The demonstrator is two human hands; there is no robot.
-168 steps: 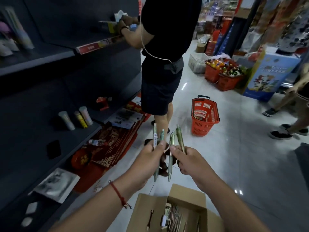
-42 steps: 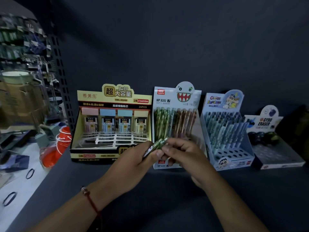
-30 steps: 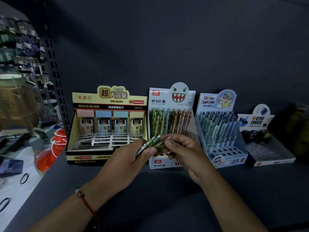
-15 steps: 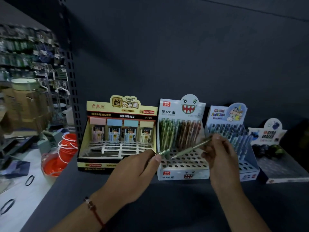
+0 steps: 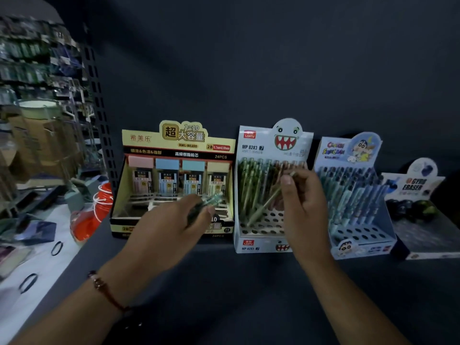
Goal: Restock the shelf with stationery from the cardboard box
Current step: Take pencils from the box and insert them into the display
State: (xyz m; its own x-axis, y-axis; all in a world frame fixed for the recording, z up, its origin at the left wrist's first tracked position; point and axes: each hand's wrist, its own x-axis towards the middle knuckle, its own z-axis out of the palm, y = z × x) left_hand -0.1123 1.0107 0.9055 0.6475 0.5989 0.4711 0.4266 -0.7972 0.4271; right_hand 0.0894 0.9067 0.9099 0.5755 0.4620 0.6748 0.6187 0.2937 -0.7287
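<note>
From the head view, a dark shelf [image 5: 249, 290] carries four display boxes in a row against a dark back panel. The right hand [image 5: 306, 210] pinches the top end of a single green pen [image 5: 263, 207] between thumb and fingertips; the pen slants down to the left, its lower tip at the perforated holder tray of the monster-face pen display [image 5: 268, 150], which stands second from the left. Green and brownish pens stand upright in that display's far rows, while the near holes show open.

The left hand [image 5: 169, 227], with a red cord bracelet [image 5: 104, 290] on its wrist, curls its grip around a small bunch of green pens [image 5: 211, 199] whose ends stick out to the upper right, blurred. This hand hovers in front of the yellow lead-refill display [image 5: 174, 145], leftmost in the row, where four refill packs stand at the back.

Right of the monster-face box stands a blue cartoon pen display [image 5: 348, 150], filled with bluish pens in its far rows. Farthest right sits an eraser display [image 5: 423, 185] holding dark round items. At the far left, beyond the shelf edge, lie an orange coil [image 5: 87, 225] and blurred racks of goods.
</note>
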